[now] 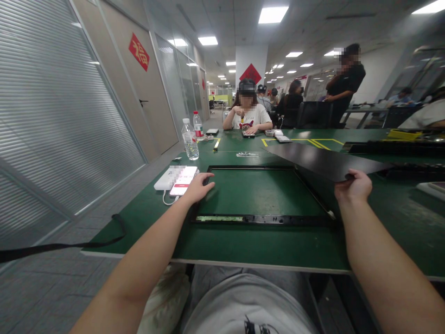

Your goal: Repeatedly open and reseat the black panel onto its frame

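Black panel (pixel 313 160) is pinched by right fingers (pixel 354 173), left fingers (pixel 207 176) parted, empty (bottle (pixel 191 143) beyond holds clear liquid).

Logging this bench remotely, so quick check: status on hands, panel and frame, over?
Right hand: grip closed on dark panel, panel tilted. Left hand open at left side of black frame, contact unclear. Lit phone close by.

The black rectangular frame (pixel 273 219) lay flat at twelve o'clock, its center open; a light-green strip (pixel 219 218) lined its near rail (pixel 292 220) toward seven o'clock. The thin black panel (pixel 318 160), at the frame's two o'clock, was raised and tilted.
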Available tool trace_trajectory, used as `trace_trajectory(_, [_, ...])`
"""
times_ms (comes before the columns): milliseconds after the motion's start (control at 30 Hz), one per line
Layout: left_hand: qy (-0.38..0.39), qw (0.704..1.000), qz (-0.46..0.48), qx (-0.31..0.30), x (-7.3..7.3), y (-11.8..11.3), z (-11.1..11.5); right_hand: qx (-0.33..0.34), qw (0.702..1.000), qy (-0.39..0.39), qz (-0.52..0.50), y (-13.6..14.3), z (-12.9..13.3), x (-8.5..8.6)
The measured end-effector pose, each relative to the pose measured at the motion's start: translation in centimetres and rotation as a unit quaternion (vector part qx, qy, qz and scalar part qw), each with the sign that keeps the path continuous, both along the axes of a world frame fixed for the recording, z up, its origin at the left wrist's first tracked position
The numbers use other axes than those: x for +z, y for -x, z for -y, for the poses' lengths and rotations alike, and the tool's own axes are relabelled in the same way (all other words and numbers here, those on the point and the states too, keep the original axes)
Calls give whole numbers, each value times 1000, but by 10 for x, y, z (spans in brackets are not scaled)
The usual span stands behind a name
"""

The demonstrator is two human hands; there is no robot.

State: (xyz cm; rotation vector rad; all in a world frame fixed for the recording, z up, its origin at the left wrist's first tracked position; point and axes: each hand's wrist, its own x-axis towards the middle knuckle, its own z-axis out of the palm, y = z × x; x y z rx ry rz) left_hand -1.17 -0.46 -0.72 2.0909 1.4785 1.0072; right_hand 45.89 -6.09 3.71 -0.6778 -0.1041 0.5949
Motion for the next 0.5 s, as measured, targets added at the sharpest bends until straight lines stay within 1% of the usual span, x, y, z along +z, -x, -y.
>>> trace_trajectory(67, [24, 995, 94, 10, 1, -1, -2, 49, 998, -23, 10, 5, 5, 6])
trace_trajectory(133, [52, 973, 223, 13, 3, -4, -3, 78, 997, -25, 9, 9, 9, 9])
trace_trajectory(200, [81, 933, 352, 10, 7, -6, -2, 86, 996, -26, -2, 11, 12, 9])
trace_trajectory(267, [126, 887, 444, 7, 12, -7, 1, 99, 994, -33, -8, 9, 12, 7])
trace_trajectory(333, [175, 847, 502, -6, 18, -7, 5, 121, 992, -24, -6, 6, 10, 4])
trace_trajectory(400, [235, 813, 532, -26, 23, -6, 9, 144, 990, 2, 3, 3, 9, 2])
trace_trajectory(500, [297, 781, 545, -61, 28, -5, 13, 173, 983, 61, 16, -2, 8, 1])
